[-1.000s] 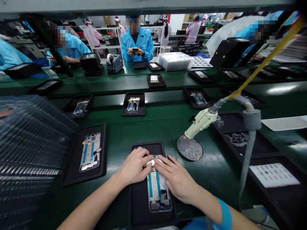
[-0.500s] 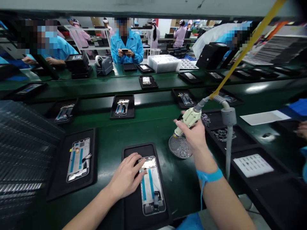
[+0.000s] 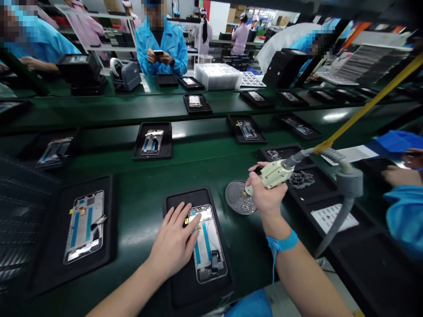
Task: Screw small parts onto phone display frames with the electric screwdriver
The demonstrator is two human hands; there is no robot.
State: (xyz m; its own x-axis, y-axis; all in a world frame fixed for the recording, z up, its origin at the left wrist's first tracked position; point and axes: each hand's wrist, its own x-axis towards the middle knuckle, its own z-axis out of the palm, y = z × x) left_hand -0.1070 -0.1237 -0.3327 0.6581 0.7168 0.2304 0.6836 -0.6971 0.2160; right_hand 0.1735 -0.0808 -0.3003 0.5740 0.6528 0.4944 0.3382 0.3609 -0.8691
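Observation:
My right hand (image 3: 267,196) grips a pale green electric screwdriver (image 3: 272,174) that hangs from a yellow strap. Its tip points down at a round perforated screw plate (image 3: 235,196) dotted with small screws. My left hand (image 3: 176,237) lies with fingers spread over the upper left edge of an opened phone frame (image 3: 213,259). Blue strips and a dark flex cable show inside that frame. The phone frame rests in a black tray (image 3: 180,290) directly in front of me.
Another black tray with a phone frame (image 3: 85,226) lies to the left. Compartment trays (image 3: 340,189) with small dark parts and a white sheet stand at right. Trays with phones line the green belt (image 3: 112,147) beyond. A co-worker's hand (image 3: 401,174) is at the right edge.
The view has shifted. My right hand has tilted the screwdriver flatter, its tip now over the middle of the screw plate. My left hand stays on the phone frame.

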